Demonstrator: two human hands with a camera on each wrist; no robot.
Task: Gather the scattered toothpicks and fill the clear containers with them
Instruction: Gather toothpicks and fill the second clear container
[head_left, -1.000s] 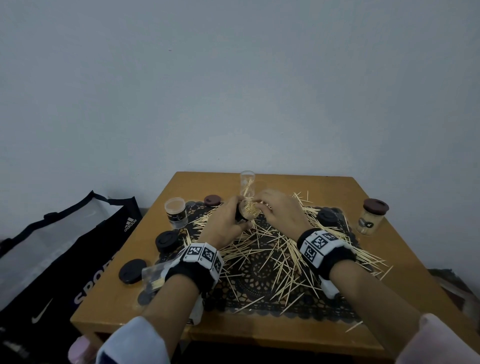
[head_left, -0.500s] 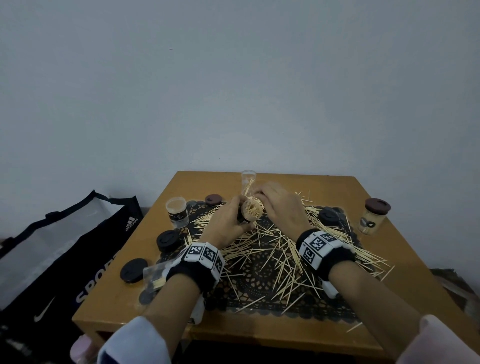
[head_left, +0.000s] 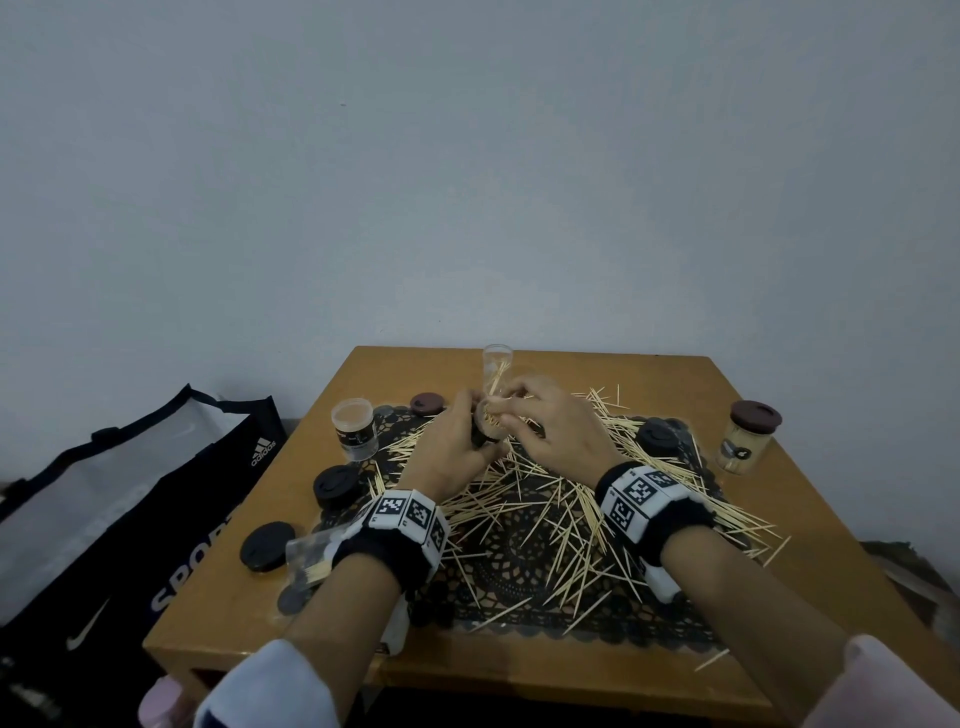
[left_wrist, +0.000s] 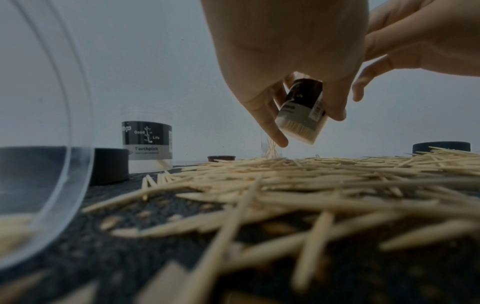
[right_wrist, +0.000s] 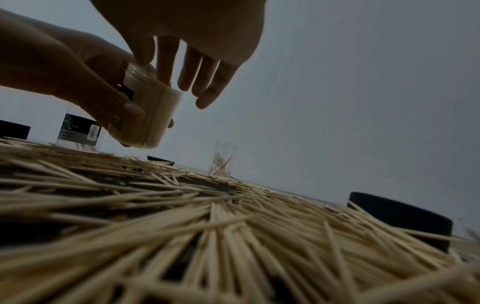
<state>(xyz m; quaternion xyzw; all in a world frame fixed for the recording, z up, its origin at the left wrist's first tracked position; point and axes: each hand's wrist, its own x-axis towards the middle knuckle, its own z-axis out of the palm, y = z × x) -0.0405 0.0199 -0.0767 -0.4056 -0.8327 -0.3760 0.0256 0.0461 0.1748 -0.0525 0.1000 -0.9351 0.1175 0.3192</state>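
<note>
My left hand (head_left: 480, 423) grips a clear container (head_left: 485, 434) with a black label, tilted above the mat and packed with toothpicks. In the left wrist view its fingers and thumb clamp the container (left_wrist: 301, 115) from both sides. My right hand (head_left: 511, 410) is at the container's mouth. The right wrist view shows its fingers (right_wrist: 187, 67) straight, with the index fingertip touching the toothpick ends in the container (right_wrist: 148, 115). Scattered toothpicks (head_left: 545, 499) lie all over the black lace mat (head_left: 519, 551).
Behind the hands stands a tall clear tube (head_left: 497, 364) holding a few toothpicks. An open labelled container (head_left: 355, 428) is at the left and a capped jar (head_left: 746, 439) at the right. Black lids (head_left: 336, 486) (head_left: 269, 545) (head_left: 657, 439) lie around. A sports bag (head_left: 130, 519) sits left of the wooden table (head_left: 779, 649).
Both hands have lifted the container slightly and moved it farther back. The right hand's fingers have moved onto its mouth.
</note>
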